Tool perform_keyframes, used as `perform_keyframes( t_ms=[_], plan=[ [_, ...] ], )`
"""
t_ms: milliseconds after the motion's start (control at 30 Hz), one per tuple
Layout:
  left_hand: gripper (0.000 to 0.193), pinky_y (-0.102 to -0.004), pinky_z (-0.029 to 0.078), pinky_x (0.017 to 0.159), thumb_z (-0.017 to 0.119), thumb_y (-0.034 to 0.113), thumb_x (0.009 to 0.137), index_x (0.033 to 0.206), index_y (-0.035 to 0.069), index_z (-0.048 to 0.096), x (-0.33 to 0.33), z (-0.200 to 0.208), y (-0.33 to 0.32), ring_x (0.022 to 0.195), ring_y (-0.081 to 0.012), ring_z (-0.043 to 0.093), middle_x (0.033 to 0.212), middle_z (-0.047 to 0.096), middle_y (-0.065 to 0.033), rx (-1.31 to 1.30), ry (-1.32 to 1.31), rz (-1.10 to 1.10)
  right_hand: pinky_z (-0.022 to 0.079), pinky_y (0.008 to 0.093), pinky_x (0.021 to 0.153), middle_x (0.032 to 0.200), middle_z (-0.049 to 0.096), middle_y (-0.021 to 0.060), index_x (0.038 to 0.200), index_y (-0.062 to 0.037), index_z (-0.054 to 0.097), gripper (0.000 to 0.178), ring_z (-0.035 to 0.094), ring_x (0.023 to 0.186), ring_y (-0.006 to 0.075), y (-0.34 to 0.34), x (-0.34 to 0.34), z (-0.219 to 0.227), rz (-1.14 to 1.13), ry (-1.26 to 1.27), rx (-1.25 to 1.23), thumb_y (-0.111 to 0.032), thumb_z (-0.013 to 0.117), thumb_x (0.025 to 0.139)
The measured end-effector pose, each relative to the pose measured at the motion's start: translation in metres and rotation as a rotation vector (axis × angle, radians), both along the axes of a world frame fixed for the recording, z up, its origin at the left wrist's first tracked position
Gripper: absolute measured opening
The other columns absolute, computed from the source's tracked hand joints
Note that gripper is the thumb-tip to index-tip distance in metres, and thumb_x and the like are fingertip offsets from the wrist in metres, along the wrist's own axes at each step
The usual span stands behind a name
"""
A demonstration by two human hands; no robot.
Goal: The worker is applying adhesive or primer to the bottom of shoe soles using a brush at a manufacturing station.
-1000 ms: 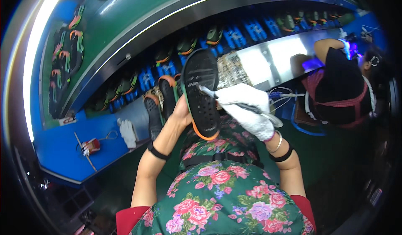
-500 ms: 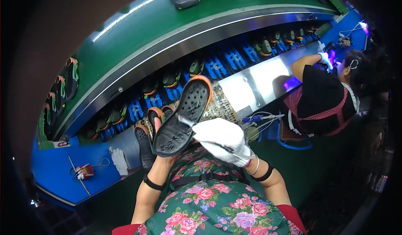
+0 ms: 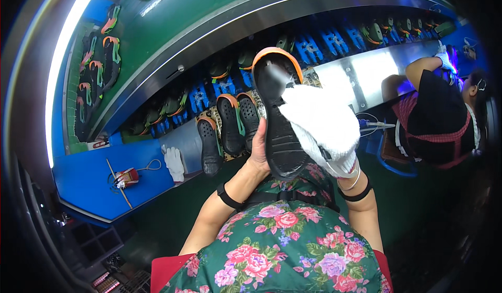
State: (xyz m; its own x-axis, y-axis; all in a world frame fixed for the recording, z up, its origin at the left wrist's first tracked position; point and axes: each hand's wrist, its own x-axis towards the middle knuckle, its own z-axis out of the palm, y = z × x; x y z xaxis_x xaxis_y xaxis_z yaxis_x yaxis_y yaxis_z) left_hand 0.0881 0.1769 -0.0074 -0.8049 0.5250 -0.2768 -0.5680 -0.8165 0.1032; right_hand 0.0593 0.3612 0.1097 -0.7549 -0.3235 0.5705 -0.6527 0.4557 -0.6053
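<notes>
L hand [image 3: 259, 152] grips blk shoe [image 3: 282, 149]; gloved R hand [image 3: 324, 125] holds tool [image 3: 279, 75], tip blurred.

Left hand [image 3: 258, 153] was partly hidden behind the sole [image 3: 284, 149], right hand [image 3: 325, 128] covered the sole's right edge, pale tool [image 3: 280, 75] it held was badly blurred, apron [image 3: 282, 251] ran off the lower edge.
</notes>
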Motion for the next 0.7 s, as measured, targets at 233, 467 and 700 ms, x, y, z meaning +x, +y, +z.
perform_keyframes(
  t_ms=[233,467,700],
  plan=[
    [0.076,-0.0540,0.040,0.117,0.056,0.061,0.098,0.151,0.008,0.044,0.003,-0.012,0.000,0.134,-0.0328,0.055,0.147,0.055,-0.0163,-0.059,0.022,0.007,0.045,0.0465,0.112,0.127,0.070,0.0130,0.129,-0.0050,0.068,0.047,0.067,0.118,0.0307,-0.010,0.014,-0.031,0.093,-0.061,0.035,-0.008,0.075,0.082],
    [0.082,-0.0550,0.038,0.117,0.054,0.065,0.096,0.153,0.008,0.041,0.001,-0.004,-0.003,0.137,-0.0336,0.052,0.150,0.051,-0.0161,-0.121,0.072,0.006,0.051,0.0405,0.103,0.124,0.072,0.0112,0.122,-0.0053,0.072,0.038,0.069,0.114,0.0276,-0.014,0.016,-0.020,0.099,-0.181,-0.163,-0.005,0.072,0.084],
    [0.093,-0.0583,0.032,0.120,0.049,0.070,0.096,0.160,0.006,0.027,-0.009,-0.003,-0.013,0.148,-0.0354,0.038,0.162,0.035,-0.0167,-0.264,0.059,0.036,0.055,0.0419,0.093,0.113,0.075,0.0138,0.111,-0.0072,0.077,0.035,0.071,0.109,0.0319,-0.020,0.012,-0.029,0.034,-0.226,-0.406,0.001,0.075,0.077]
  ],
)
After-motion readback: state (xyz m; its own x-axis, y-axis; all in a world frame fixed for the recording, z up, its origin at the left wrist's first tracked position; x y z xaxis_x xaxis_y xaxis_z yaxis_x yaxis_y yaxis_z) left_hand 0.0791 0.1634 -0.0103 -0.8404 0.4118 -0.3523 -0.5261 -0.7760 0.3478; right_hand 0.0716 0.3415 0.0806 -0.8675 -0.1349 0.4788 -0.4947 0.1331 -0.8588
